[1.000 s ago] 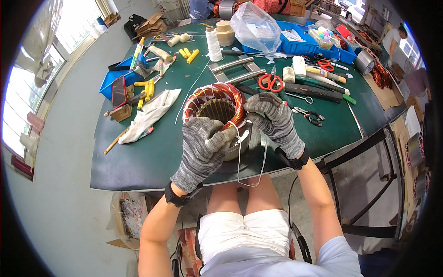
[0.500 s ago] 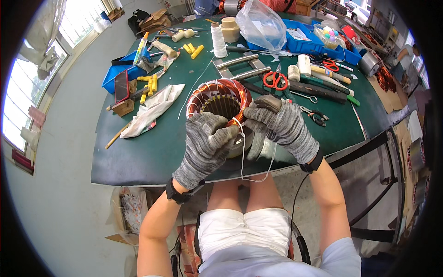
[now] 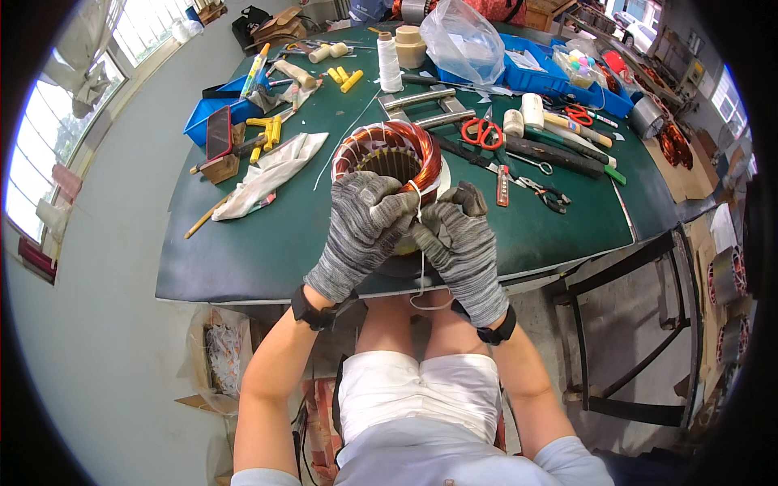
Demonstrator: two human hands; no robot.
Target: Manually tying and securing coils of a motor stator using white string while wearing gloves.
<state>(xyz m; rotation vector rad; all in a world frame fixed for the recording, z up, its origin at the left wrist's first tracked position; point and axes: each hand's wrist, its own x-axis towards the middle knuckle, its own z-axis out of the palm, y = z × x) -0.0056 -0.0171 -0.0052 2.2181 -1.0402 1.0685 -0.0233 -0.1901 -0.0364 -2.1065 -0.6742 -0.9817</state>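
Note:
A motor stator stands at the near edge of the table, its ring of copper winding laced round with white cord. My left hand, in a grey knit glove, lies against the near side of the winding with its fingers closed at the cord. The gloved right hand is beside it, thumb and fingers pinching the white cord just below a loop on the winding. The cord's loose end hangs past the table edge. Both sets of fingertips partly hide the knot area.
Right of the stator lie a utility knife, pliers, red-handled scissors and mallets. A cord spool and metal frame stand behind. Leftward are a white cloth, yellow tubes and a blue bin.
My right hand has moved left and down, closer to the left hand, and the cord loop hangs narrower. The utility knife has come into sight. The left hand stays at the winding.

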